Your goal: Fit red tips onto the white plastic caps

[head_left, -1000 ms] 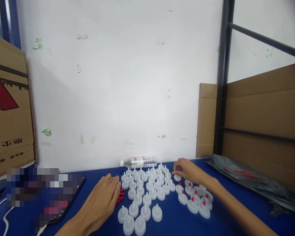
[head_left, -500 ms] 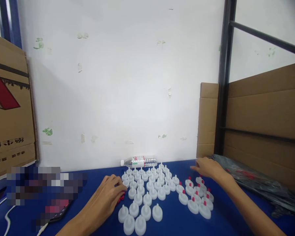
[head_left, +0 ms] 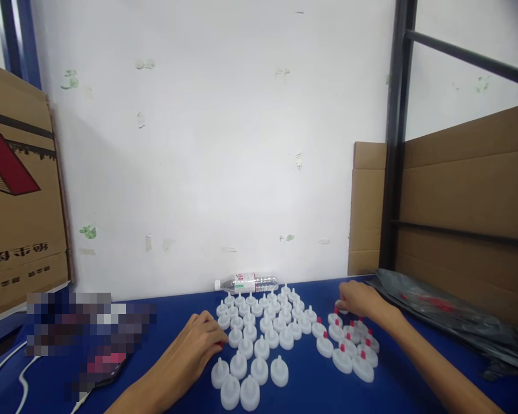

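Observation:
My left hand [head_left: 201, 339] rests at the left edge of a group of white nozzle caps [head_left: 250, 393], its fingers curled in. A small red tip cap [head_left: 219, 345] shows at its fingertips; the rest beneath the palm is hidden. At the right, my right hand [head_left: 360, 299] pinches a white nozzle cap [head_left: 341, 306], whose spout is hidden by the fingers. Just below that hand stand several white nozzle caps with red tips [head_left: 342, 359], grouped close together. The caps in the middle have bare white spouts pointing up.
A clear water bottle [head_left: 246, 283] lies against the wall behind the caps. Grey plastic bags [head_left: 440, 316] lie at right. Cardboard boxes [head_left: 21, 230] stand left, with a pixelated area and white cables [head_left: 21, 379] below. A dark metal post [head_left: 395, 172] rises at right.
My right hand has shifted slightly left and lower, and a white nozzle cap now shows at its fingers. Fewer red pieces are visible by my left hand. The view has shifted slightly.

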`<state>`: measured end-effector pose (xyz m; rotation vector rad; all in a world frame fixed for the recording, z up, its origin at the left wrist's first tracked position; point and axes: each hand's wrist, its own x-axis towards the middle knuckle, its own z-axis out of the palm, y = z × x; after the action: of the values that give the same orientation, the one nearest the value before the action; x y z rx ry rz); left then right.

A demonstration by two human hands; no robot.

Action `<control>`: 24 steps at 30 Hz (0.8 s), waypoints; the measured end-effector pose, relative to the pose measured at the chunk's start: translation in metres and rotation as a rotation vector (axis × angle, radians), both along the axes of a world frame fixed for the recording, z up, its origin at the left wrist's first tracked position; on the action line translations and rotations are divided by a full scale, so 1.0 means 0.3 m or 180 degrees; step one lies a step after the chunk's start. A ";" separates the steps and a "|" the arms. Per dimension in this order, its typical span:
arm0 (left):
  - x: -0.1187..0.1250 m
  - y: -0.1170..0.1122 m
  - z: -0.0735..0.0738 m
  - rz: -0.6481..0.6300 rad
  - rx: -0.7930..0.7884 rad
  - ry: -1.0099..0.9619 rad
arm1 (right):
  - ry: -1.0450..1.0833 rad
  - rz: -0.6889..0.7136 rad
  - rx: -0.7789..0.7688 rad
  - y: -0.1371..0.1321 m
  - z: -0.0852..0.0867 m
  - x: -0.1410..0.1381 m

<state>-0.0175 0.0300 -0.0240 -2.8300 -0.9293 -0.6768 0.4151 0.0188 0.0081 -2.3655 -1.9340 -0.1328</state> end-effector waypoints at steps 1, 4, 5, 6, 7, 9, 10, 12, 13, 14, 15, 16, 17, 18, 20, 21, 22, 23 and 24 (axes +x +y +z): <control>0.002 -0.003 0.001 -0.0001 -0.0044 0.0003 | -0.0013 0.0013 0.0121 -0.001 0.002 0.000; 0.003 -0.014 0.012 -0.0021 -0.0108 0.0023 | 0.0036 0.0059 0.0470 0.007 0.005 -0.002; 0.003 -0.018 0.018 -0.0031 -0.0120 0.0039 | 0.0088 0.0098 0.0567 0.012 0.005 -0.005; 0.003 -0.022 0.024 -0.0023 -0.0132 0.0052 | 0.0159 0.0169 0.0640 0.018 0.005 -0.008; 0.004 -0.026 0.030 0.0004 -0.0138 0.0055 | 0.0248 0.0273 0.0686 0.024 0.005 -0.013; 0.007 -0.036 0.042 0.0081 -0.0115 0.0044 | 0.0441 0.0549 0.0741 0.035 0.005 -0.028; 0.009 -0.042 0.048 0.0119 -0.0088 0.0025 | 0.0527 0.0698 0.0770 0.039 0.007 -0.038; 0.016 -0.055 0.060 0.0182 -0.0008 -0.0045 | 0.0649 0.0964 0.0849 0.040 0.011 -0.063; 0.019 -0.061 0.065 0.0202 0.0019 -0.0075 | 0.0688 0.1076 0.0888 0.036 0.015 -0.077; 0.021 -0.066 0.070 0.0225 0.0039 -0.0111 | 0.0712 0.1183 0.0912 0.031 0.019 -0.091; 0.024 -0.070 0.074 0.0259 0.0058 -0.0152 | 0.0738 0.1298 0.0920 0.023 0.023 -0.106; 0.025 -0.073 0.078 0.0294 0.0073 -0.0189 | 0.0772 0.1423 0.0905 0.013 0.027 -0.122; 0.026 -0.075 0.081 0.0320 0.0089 -0.0218 | 0.0816 0.1550 0.0871 0.002 0.031 -0.137; 0.027 -0.077 0.083 0.0343 0.0106 -0.0250 | 0.0862 0.1668 0.0826 -0.010 0.035 -0.153; 0.028 -0.081 0.085 0.0350 0.0152 -0.0308 | 0.0934 0.1840 0.0764 -0.033 0.041 -0.183; 0.029 -0.084 0.086 0.0345 0.0175 -0.0340 | 0.0943 0.1900 0.0757 -0.043 0.042 -0.196; 0.030 -0.087 0.086 0.0334 0.0188 -0.0371 | 0.0931 0.1943 0.0768 -0.051 0.043 -0.209; 0.031 -0.090 0.087 0.0331 0.0192 -0.0406 | 0.0911 0.1984 0.0796 -0.057 0.044 -0.219; 0.033 -0.093 0.087 0.0330 0.0189 -0.0436 | 0.0889 0.2029 0.0829 -0.060 0.044 -0.228</control>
<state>-0.0076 0.0019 0.0021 -2.6907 -1.0495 -0.8788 0.3468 0.0009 0.0212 -1.4365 -2.2430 -0.0066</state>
